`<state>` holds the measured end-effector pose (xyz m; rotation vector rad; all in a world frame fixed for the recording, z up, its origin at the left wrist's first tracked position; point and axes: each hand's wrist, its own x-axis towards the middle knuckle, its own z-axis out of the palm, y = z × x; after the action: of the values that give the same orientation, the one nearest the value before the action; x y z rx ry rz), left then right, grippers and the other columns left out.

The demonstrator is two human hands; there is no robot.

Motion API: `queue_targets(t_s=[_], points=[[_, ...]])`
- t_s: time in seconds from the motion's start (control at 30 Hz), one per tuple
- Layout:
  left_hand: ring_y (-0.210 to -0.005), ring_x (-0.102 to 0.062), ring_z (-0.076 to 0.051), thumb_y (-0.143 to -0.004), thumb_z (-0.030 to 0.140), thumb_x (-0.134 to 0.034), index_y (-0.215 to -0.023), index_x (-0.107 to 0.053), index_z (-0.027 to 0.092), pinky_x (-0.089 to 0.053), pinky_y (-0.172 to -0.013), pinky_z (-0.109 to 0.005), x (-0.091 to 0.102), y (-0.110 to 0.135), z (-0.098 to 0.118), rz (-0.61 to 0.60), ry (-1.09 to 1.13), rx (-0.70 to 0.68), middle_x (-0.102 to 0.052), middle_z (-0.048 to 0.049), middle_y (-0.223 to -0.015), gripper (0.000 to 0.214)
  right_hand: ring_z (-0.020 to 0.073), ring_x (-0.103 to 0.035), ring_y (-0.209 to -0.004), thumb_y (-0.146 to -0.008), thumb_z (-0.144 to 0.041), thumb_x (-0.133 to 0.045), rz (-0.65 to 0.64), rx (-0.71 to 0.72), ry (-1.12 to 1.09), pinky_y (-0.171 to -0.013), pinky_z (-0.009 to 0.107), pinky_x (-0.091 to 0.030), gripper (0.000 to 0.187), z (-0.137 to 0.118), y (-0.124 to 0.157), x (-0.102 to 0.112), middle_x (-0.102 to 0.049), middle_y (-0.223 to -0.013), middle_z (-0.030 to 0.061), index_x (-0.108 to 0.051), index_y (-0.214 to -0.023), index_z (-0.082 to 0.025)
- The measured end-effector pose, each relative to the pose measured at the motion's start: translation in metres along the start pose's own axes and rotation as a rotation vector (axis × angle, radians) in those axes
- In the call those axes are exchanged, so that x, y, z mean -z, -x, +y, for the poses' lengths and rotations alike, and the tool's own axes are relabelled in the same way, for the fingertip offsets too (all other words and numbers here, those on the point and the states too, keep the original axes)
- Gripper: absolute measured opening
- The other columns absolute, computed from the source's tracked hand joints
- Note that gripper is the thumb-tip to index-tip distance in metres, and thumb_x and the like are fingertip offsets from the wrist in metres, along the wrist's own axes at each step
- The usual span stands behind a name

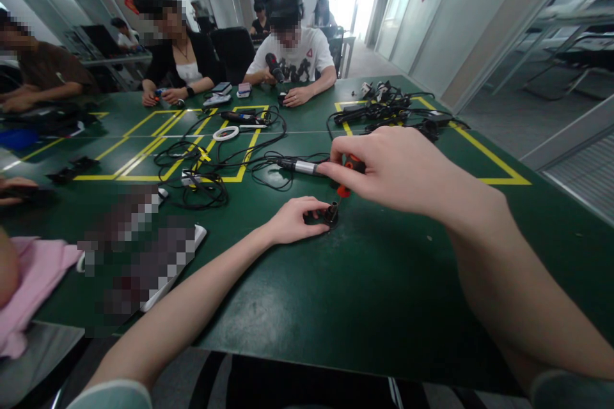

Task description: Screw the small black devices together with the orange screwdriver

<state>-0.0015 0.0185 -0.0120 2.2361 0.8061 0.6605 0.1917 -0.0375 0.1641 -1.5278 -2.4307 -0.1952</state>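
My right hand (398,169) is closed around the black and orange handle of a screwdriver (344,191), its shaft pointing down. Below it, a small dark round part (331,213) with a raised metal collar rests on the green table (288,307). The thumb and fingers of my left hand (298,220) pinch that part from the left. The screwdriver's tip reaches the collar, but whether it touches a screw cannot be seen. Just behind my right fingertips lies a silver and black pen-shaped tool (303,167) with a cord.
Coiled black cables (206,188) lie left of centre, near a white ring (225,133). More dark tools and cables (384,112) are heaped at the back right. Yellow tape (499,156) marks the table. A co-worker (300,54) across holds a power drill (274,68); others sit left.
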Motion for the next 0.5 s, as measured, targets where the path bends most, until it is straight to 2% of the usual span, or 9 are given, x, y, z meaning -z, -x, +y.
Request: queue_targets(t_s=[0.1,0.2,0.27,0.37,0.43,0.5], points=[[-0.086,-0.069,-0.017,-0.085,0.031,-0.083,-0.124,-0.078,0.019,-0.058,-0.085,-0.032,0.0006,-0.0001,0.0002,-0.005,0.003,-0.005,-0.076,-0.0061,-0.105,0.041,0.019,-0.055,-0.063,-0.094,-0.03,-0.055,-0.025,0.015,-0.038,-0.061,0.03,-0.028,0.017,0.0014,0.0007,0.0006,-0.067,-0.072,0.0034,-0.069,-0.092,-0.022],[-0.088,-0.069,-0.018,-0.086,0.031,-0.082,-0.123,-0.078,0.018,-0.057,-0.086,-0.032,0.0012,-0.0004,0.0,-0.019,0.012,-0.008,-0.077,-0.0066,-0.104,0.039,0.0189,-0.06,-0.07,-0.085,-0.026,-0.062,-0.039,0.071,-0.105,-0.064,0.029,-0.032,0.013,0.0017,0.0018,0.0009,-0.072,-0.083,0.0032,-0.067,-0.096,-0.021],[-0.089,-0.07,-0.019,-0.087,0.031,-0.082,-0.122,-0.078,0.017,-0.057,-0.086,-0.032,0.0014,-0.0005,-0.0002,-0.026,0.013,-0.007,-0.077,-0.0071,-0.105,0.038,0.0203,-0.061,-0.074,-0.09,-0.036,-0.063,-0.034,0.077,-0.11,-0.065,0.029,-0.032,0.016,0.0011,0.0019,0.001,-0.072,-0.084,0.0045,-0.066,-0.092,-0.021],[-0.088,-0.07,-0.018,-0.087,0.032,-0.082,-0.124,-0.078,0.018,-0.057,-0.086,-0.032,0.0014,-0.0003,-0.0002,-0.015,0.001,-0.002,-0.076,-0.0067,-0.105,0.04,0.0207,-0.058,-0.068,-0.1,-0.051,-0.053,-0.022,0.027,-0.06,-0.062,0.03,-0.027,0.036,0.0001,0.001,0.0014,-0.068,-0.074,0.0052,-0.065,-0.084,-0.021],[-0.086,-0.069,-0.017,-0.086,0.032,-0.083,-0.125,-0.078,0.019,-0.057,-0.086,-0.031,0.0014,0.0,-0.0001,-0.009,-0.008,-0.003,-0.076,-0.006,-0.104,0.041,0.0197,-0.055,-0.064,-0.103,-0.047,-0.047,-0.029,0.009,-0.034,-0.061,0.031,-0.025,0.038,0.0001,0.0004,0.0018,-0.066,-0.069,0.0048,-0.066,-0.083,-0.022],[-0.086,-0.069,-0.017,-0.086,0.031,-0.083,-0.124,-0.078,0.019,-0.057,-0.086,-0.031,0.0015,0.0001,-0.0001,-0.009,-0.006,-0.005,-0.075,-0.0056,-0.103,0.041,0.0192,-0.054,-0.062,-0.099,-0.037,-0.051,-0.034,0.013,-0.038,-0.06,0.03,-0.026,0.025,0.0004,0.0004,0.0024,-0.066,-0.069,0.0038,-0.068,-0.089,-0.022]])
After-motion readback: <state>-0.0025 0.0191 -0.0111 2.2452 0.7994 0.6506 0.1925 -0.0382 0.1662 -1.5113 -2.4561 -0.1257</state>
